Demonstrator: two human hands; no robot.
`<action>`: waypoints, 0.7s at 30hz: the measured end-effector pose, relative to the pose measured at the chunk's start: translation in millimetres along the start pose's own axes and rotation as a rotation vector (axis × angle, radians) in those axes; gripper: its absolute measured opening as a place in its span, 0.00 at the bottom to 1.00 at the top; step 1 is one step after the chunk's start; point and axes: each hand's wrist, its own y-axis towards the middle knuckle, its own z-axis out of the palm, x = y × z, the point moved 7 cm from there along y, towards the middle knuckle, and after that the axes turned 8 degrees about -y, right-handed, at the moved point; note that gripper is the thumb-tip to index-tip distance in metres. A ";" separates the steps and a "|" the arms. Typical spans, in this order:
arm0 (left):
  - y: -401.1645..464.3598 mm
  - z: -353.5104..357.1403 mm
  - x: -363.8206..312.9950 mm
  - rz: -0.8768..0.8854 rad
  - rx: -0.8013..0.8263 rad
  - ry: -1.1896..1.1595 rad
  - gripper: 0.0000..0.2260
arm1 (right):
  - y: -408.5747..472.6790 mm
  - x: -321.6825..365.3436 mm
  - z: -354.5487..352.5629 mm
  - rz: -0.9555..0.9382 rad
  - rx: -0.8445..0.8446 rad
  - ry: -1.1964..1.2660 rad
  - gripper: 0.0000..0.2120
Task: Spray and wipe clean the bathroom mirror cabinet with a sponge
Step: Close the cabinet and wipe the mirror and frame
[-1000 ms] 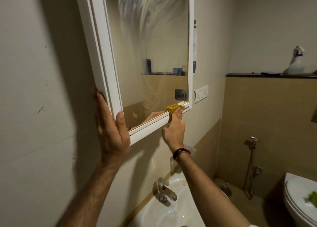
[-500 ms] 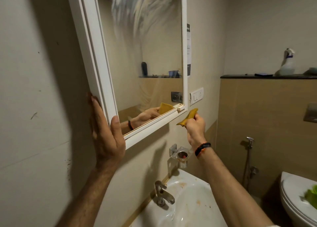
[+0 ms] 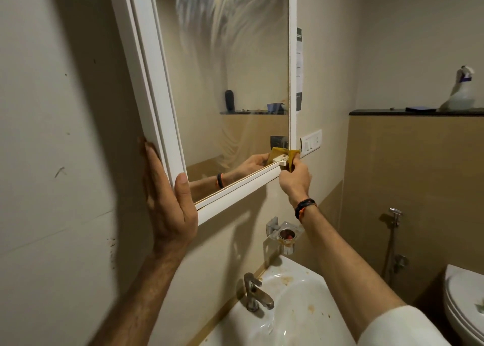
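The white-framed mirror cabinet (image 3: 154,89) hangs on the left wall, its glass streaked with wiped foam near the top. My left hand (image 3: 167,199) lies flat against the cabinet's lower left corner, fingers on its side, thumb on the front frame. My right hand (image 3: 294,179) pinches a yellow sponge (image 3: 292,157) against the frame's lower right corner, by a small white handle. The spray bottle (image 3: 459,91) stands apart on the dark ledge at the right.
Below the mirror are a stained white washbasin (image 3: 293,303) with a metal tap (image 3: 254,294) and a clear holder (image 3: 284,234) on the wall. A switch plate (image 3: 311,141), a hand shower (image 3: 394,214) and a toilet (image 3: 465,301) lie to the right.
My right hand had pulled the sponge away from the frame to the right; now it presses it on the lower right corner again. My left hand stays on the cabinet.
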 end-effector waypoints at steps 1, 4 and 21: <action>-0.2 0.1 0.4 -0.001 0.000 -0.001 0.26 | -4.0 -1.7 1.8 -0.017 0.002 -0.003 0.28; -0.2 0.7 1.0 -0.005 -0.003 -0.001 0.26 | -0.2 -0.2 2.1 -0.014 0.009 -0.002 0.25; -0.1 -0.6 0.6 -0.047 0.014 0.035 0.26 | 14.1 -9.0 -12.6 0.046 0.159 0.163 0.27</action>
